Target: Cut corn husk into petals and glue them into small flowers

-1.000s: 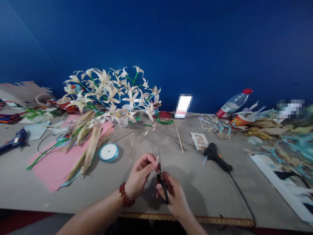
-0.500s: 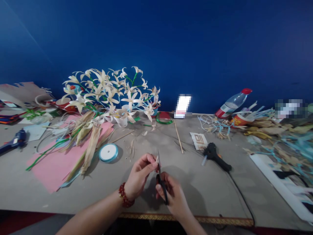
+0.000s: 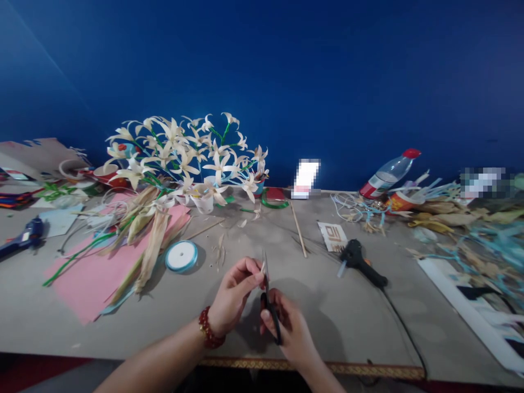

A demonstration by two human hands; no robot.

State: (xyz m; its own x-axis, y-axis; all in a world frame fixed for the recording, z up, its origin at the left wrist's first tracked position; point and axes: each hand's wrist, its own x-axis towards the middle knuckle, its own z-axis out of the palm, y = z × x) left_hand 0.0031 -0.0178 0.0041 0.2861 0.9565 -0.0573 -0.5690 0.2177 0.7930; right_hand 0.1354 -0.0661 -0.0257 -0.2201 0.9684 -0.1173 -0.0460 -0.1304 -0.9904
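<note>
My left hand [image 3: 234, 292], with a red bead bracelet [image 3: 210, 328] at the wrist, pinches a small pale strip [image 3: 262, 268] between thumb and fingertips. It looks like dried husk, but most of it is hidden. Black-handled scissors [image 3: 270, 311] are gripped in my right hand [image 3: 290, 326], blades pointing up and away from me. The blades lie right beside the strip; whether they touch it I cannot tell. Beyond my left hand, a few thin beige scraps [image 3: 221, 251] lie on the table, near a blue-rimmed ribbon spool [image 3: 181, 255].
Cream husk flowers [image 3: 184, 147] on green stems stand at the back left, above pink paper [image 3: 88, 289] and dried husks [image 3: 153, 251]. A black glue gun [image 3: 362, 263] with a cord lies right, a wooden stick [image 3: 298, 229] ahead. A tilted bottle [image 3: 388, 174] stands behind; a white tray [image 3: 458, 311] sits far right.
Almost nothing differs. Both hands keep their places with the strip and scissors; at most the fingers and blades have shifted very slightly.
</note>
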